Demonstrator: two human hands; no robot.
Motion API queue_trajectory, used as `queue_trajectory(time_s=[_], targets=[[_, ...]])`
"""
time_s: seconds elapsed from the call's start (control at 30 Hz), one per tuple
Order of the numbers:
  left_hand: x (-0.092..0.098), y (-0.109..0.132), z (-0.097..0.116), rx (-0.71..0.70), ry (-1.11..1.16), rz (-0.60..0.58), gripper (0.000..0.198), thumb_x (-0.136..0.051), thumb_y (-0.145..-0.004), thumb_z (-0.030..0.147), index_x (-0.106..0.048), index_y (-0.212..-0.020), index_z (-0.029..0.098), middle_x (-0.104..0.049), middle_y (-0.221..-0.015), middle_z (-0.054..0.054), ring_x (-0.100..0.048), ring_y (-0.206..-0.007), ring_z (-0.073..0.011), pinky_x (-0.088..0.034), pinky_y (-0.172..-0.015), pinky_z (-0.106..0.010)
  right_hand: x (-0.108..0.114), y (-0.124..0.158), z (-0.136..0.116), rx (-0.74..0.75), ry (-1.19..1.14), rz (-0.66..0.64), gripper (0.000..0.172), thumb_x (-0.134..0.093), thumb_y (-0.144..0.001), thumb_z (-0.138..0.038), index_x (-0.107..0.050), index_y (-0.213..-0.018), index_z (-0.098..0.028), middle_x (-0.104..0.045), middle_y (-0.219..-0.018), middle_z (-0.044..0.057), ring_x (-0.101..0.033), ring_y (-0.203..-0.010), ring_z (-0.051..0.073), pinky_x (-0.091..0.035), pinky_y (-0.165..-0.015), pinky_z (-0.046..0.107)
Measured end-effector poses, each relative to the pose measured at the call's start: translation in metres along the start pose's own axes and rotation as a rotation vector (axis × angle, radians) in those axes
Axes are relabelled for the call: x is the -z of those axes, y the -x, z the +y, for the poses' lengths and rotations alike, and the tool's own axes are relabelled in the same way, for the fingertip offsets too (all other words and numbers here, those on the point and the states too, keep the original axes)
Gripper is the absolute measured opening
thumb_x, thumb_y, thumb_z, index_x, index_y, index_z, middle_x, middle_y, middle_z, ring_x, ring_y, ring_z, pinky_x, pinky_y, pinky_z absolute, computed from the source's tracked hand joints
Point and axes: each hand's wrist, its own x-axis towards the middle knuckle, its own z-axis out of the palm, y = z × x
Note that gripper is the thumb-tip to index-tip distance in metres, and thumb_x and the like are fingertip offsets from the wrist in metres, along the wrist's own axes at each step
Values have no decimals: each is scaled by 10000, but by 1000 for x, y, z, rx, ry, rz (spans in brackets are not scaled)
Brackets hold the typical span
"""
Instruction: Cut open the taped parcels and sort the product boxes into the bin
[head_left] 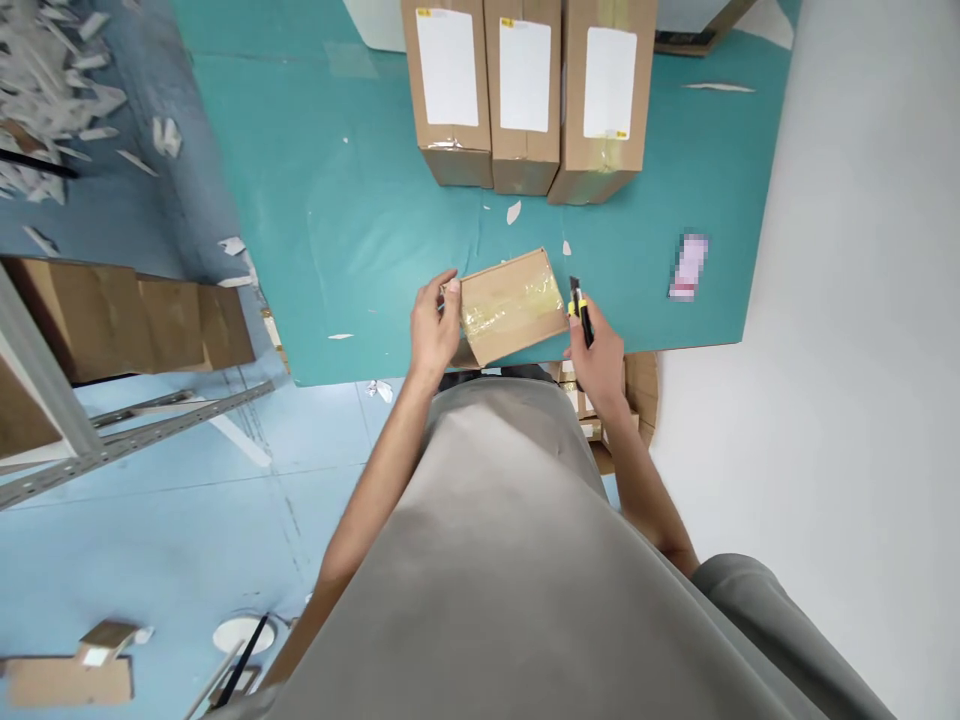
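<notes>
A small cardboard box (513,306) with clear, yellowish tape across its top lies tilted at the near edge of the green table. My left hand (436,328) grips the box at its left end, thumb on the upper edge. In my right hand (598,355) is a black and yellow utility knife (582,318), its dark blade pointing away from me. The knife is just beside the box's right end; whether it touches the box I cannot tell.
Three taped cardboard boxes (523,150) with white labels stand at the table's (315,200) far side. A blurred pink item (688,267) lies to the right, near a white wall (847,350). Paper scraps (514,212) dot the tabletop. A metal rack (82,440) stands at left.
</notes>
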Motion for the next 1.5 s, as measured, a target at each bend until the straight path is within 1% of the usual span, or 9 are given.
queue_trajectory(time_s=[0.17, 0.27, 0.37, 0.6, 0.83, 1.07, 1.23, 1.37, 1.5], targets=[[-3, -2, 28, -191, -210, 31, 595, -583, -1147, 649, -659, -1588, 257, -625, -1703, -150, -495, -1679, -352, -338, -1437, -532, -24, 11, 19, 17, -85, 164, 641, -434, -1172, -526, -549, -1729, -229, -781, -1492, 171, -785, -1351, 368, -635, -1140, 517], [-22, 6, 51, -384, -370, -127, 508, -546, -1172, 564, -645, -1601, 309, -537, -1800, -106, -359, -1768, -331, -201, -1486, -574, -26, 10, 25, 53, -134, 185, 580, -440, -1170, -452, -599, -1678, -222, -773, -1520, 157, -766, -1401, 368, -641, -1154, 526], [-45, 13, 63, -492, -440, -289, 458, -491, -1191, 522, -682, -1546, 304, -566, -1786, -85, -344, -1777, -331, -159, -1488, -638, -19, 4, 27, 101, -117, 159, 534, -459, -1171, -415, -622, -1647, -239, -790, -1497, 132, -775, -1391, 353, -651, -1139, 496], [-61, 8, 42, -521, -454, -319, 472, -472, -1209, 536, -685, -1519, 251, -563, -1790, -76, -318, -1788, -293, -135, -1507, -591, -12, -8, 15, 189, 75, 121, 554, -436, -1152, -305, -607, -1672, -224, -801, -1447, 140, -777, -1310, 346, -629, -1138, 502], [-67, 7, 31, -501, -308, -324, 432, -537, -1175, 538, -719, -1478, 289, -565, -1789, -36, -298, -1796, -268, -70, -1523, -535, -14, -16, -9, 106, 303, 83, 603, -396, -1170, -289, -521, -1756, -213, -749, -1464, 179, -759, -1277, 374, -627, -1118, 538], [-73, 6, 27, -430, -113, -336, 383, -606, -1115, 502, -737, -1438, 343, -569, -1780, -12, -298, -1796, -285, 3, -1513, -559, -7, -9, -54, -62, 474, 11, 641, -327, -1204, -300, -391, -1832, -190, -703, -1524, 227, -774, -1256, 388, -623, -1081, 542], [-78, 6, 19, -465, -94, -374, 423, -560, -1135, 438, -699, -1495, 264, -521, -1814, -82, -241, -1814, -282, 38, -1491, -609, -1, -8, -74, -145, 565, -55, 657, -314, -1214, -285, -309, -1862, -175, -770, -1440, 238, -787, -1253, 386, -612, -1060, 524], [-82, 8, 13, -496, -54, -368, 458, -538, -1134, 417, -665, -1545, 259, -515, -1815, -104, -211, -1821, -270, 35, -1481, -628, 5, 6, -79, -221, 627, -119, 614, -367, -1222, -264, -385, -1821, -133, -833, -1289, 242, -803, -1238, 389, -607, -1038, 497], [-82, 8, 11, -566, -113, -386, 526, -594, -1089, 428, -630, -1589, 269, -506, -1824, -120, -225, -1814, -275, 25, -1470, -641, 6, 25, -80, -303, 651, -180, 569, -391, -1207, -235, -481, -1755, -108, -835, -1297, 253, -809, -1240, 394, -604, -1040, 485]])
